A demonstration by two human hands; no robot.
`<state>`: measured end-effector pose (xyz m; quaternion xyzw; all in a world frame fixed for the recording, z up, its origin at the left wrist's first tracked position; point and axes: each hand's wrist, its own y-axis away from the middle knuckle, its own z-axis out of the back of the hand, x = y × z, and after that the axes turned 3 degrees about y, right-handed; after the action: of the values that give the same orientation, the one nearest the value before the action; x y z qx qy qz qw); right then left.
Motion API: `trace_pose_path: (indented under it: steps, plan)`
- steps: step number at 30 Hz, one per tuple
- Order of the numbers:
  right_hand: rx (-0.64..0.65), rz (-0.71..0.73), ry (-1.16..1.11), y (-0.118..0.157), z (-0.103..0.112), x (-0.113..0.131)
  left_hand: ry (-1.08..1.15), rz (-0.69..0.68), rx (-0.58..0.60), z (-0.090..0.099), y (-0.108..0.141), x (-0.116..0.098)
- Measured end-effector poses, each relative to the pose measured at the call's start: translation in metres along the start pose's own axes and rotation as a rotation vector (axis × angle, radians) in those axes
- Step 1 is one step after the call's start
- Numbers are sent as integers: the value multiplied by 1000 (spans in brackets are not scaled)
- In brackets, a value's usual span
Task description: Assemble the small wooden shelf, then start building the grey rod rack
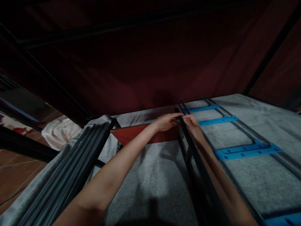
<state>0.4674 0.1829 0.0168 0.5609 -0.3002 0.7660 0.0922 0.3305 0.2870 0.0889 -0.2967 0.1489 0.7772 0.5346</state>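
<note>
My left hand [166,121] is closed over the far right end of a reddish-brown wooden board [145,133], and its fingertips reach the top of a black metal frame [196,152]. Across that frame, my right hand [193,126] presses close against its outer side with bent fingers. Whatever small thing may lie between those fingers is hidden. The board stands on its edge and runs from the black frame on the right to another dark frame [113,124] on the left.
Several grey tubes [70,166] lean together at the left. On the right, long dark rods pass through blue connector pieces [250,150] on a grey blanket [265,125]. Behind is a dark red fabric wall [150,72]. A striped cloth [60,131] lies over the tiled floor at the left.
</note>
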Motion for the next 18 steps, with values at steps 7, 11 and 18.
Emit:
trace_pose_path:
  steps: [7,11,18]
  plan:
    - [21,0,100,0,1,6,-39,-26,15,1,-1,2]
    - [17,-40,51,4,-2,12,-23,-27,11,1,2,-1]
    - [29,-20,32,1,4,6,-34,-44,11,1,1,1]
